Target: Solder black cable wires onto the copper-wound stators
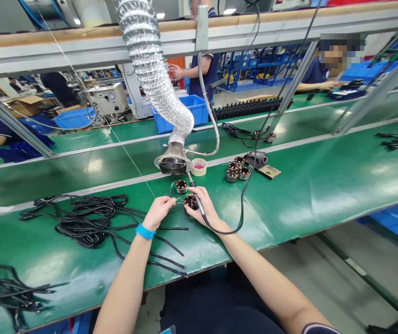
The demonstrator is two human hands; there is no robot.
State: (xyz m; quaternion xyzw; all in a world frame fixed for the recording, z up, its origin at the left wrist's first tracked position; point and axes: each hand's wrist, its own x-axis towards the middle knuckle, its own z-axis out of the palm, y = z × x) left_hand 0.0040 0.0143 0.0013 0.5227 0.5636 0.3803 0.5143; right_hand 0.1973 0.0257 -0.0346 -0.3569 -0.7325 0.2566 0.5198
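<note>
My left hand [159, 209], with a blue band at the wrist, is closed in a pinch on a thin wire beside a motor stator [189, 202]. My right hand [206, 212] grips a soldering iron [198, 202] whose tip points up and away from me. Its thumb and fingers also steady that stator, a dark ring with copper windings. Just behind stands another stator [181, 187] with a black lead. Black cables [91, 222] lie coiled left of my hands, their ends reaching under my left wrist.
A fume extraction hood [173, 162] on a silver duct [146, 60] hangs over the bench. Near it stands a round tub [199, 168] with red contents. Several stators [232, 174] sit right, beside a grey holder [259, 159]. The iron's cord [243, 204] loops right. Co-workers sit across.
</note>
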